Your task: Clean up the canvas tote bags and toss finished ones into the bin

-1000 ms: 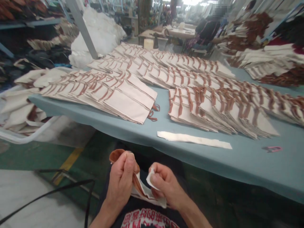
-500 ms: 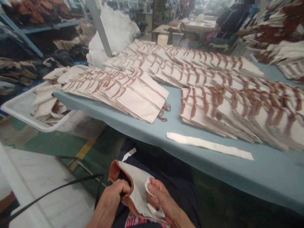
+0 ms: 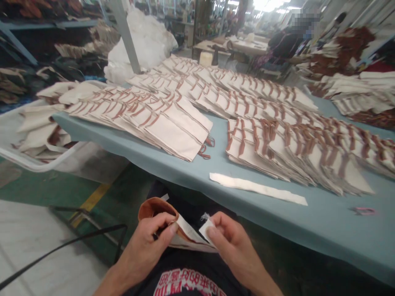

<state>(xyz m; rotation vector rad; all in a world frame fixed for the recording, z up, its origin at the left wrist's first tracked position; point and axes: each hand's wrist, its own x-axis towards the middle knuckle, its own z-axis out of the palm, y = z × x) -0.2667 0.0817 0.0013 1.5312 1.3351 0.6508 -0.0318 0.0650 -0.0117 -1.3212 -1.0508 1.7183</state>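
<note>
My left hand (image 3: 154,236) pinches the brown-trimmed rim of a cream fabric pouch (image 3: 191,235), which rests over my lap with its mouth facing up and left. In my right hand (image 3: 226,234), thumb and fingers are closed on a small white strip (image 3: 207,230) with frayed threads at its end. The strip is beside the pouch's right side; whether they touch, I cannot tell. A second white scrap (image 3: 166,197) shows on my dark clothing behind the pouch. On the table edge ahead lies a long white strip (image 3: 259,189).
Overlapping rows of cream pouches with brown trim (image 3: 179,127) cover much of the blue-green table (image 3: 173,168). At left a white bin (image 3: 40,164) holds more pouches. A small pink tool (image 3: 364,211) lies at the right edge. A person (image 3: 284,41) sits far back.
My left hand has come out of the pouch's mouth to its rim. My right hand has moved up and right, apart from the pouch's face, with the white strip. The view has shifted right.
</note>
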